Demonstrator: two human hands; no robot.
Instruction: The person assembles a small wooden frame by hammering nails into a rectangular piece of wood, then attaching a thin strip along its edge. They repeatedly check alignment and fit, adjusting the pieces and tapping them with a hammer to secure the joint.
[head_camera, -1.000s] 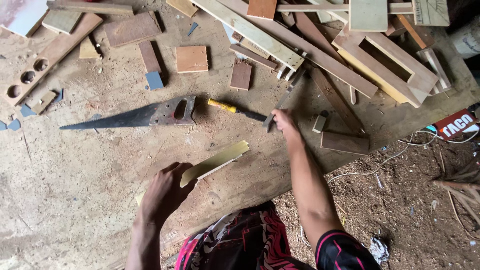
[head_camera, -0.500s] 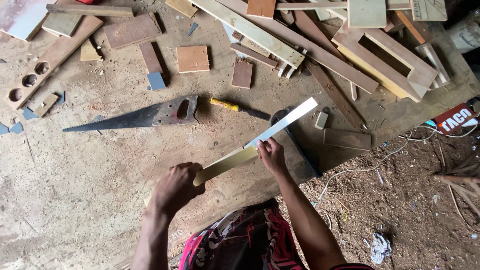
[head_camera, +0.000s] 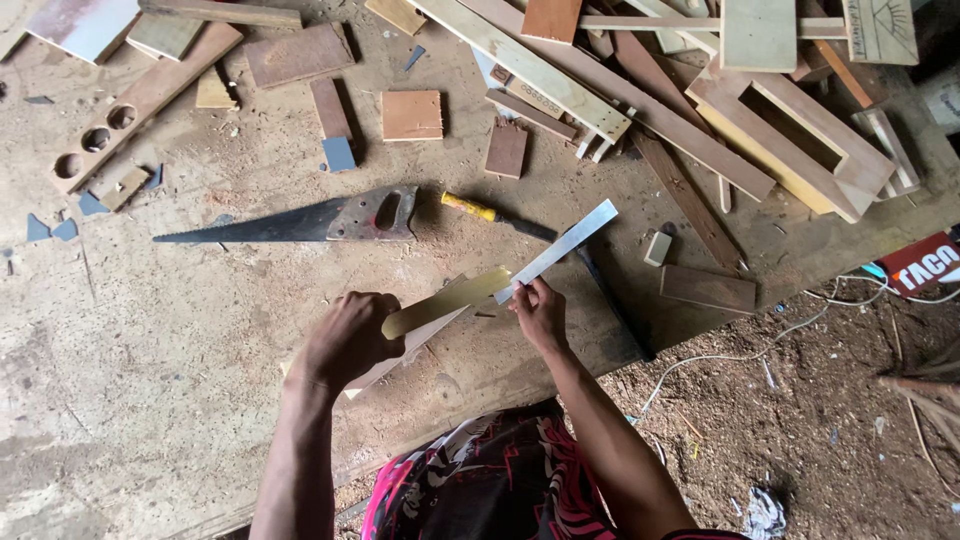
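A thin yellowish wood strip (head_camera: 445, 301) is gripped by the closed left hand (head_camera: 345, 338) above the surface (head_camera: 150, 360), a metal ruler (head_camera: 558, 250) pinched against it by the right hand (head_camera: 540, 315). Measuring seems underway; steady alignment is needed. A handsaw (head_camera: 290, 220) lies near.

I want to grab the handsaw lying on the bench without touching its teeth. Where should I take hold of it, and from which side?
Grip the handsaw by its handle, the wide end with the cut-out hole beside the yellow-handled tool. Come from above at that end and hook your fingers through the hole. The blade tapers to a point at the far end, so that side gives only thin metal to hold.
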